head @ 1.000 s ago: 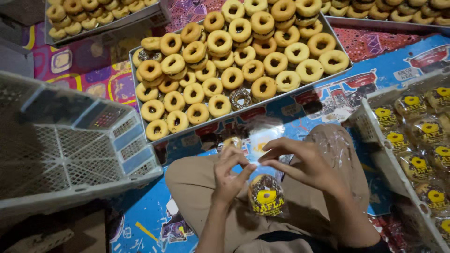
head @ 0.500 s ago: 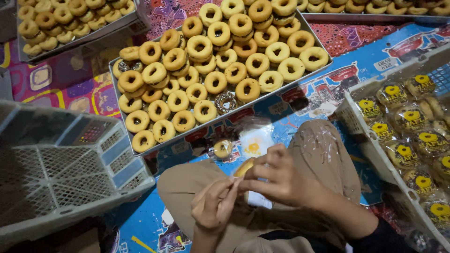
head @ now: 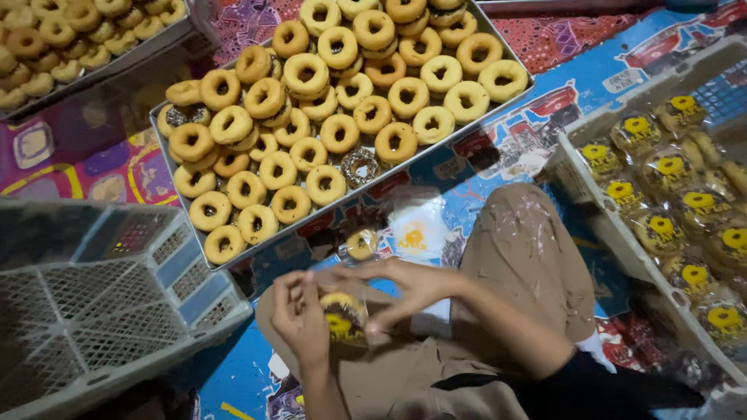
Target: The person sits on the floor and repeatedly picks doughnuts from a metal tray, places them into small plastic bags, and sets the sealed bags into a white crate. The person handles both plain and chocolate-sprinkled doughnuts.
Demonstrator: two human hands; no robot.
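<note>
My left hand (head: pixel 299 315) and my right hand (head: pixel 401 288) both hold a donut in a clear plastic bag with a yellow mark (head: pixel 342 317) over my lap. The fingers of each hand pinch the bag's edges. Just beyond my hands lie a loose donut (head: pixel 362 243) and a stack of clear bags with yellow print (head: pixel 416 229) on the mat. A metal tray (head: pixel 187 222) full of plain ring donuts (head: pixel 334 93) sits further ahead.
An empty white plastic crate (head: pixel 101 311) stands at the left. A crate at the right (head: pixel 580 179) holds several bagged donuts (head: pixel 669 202). Another tray of donuts (head: pixel 70 39) lies at the top left. My bent knee (head: pixel 521 249) in tan trousers is at the right.
My hands have come together on the bagged donut and dropped lower in the view. The view has shifted, so the tray appears further right.
</note>
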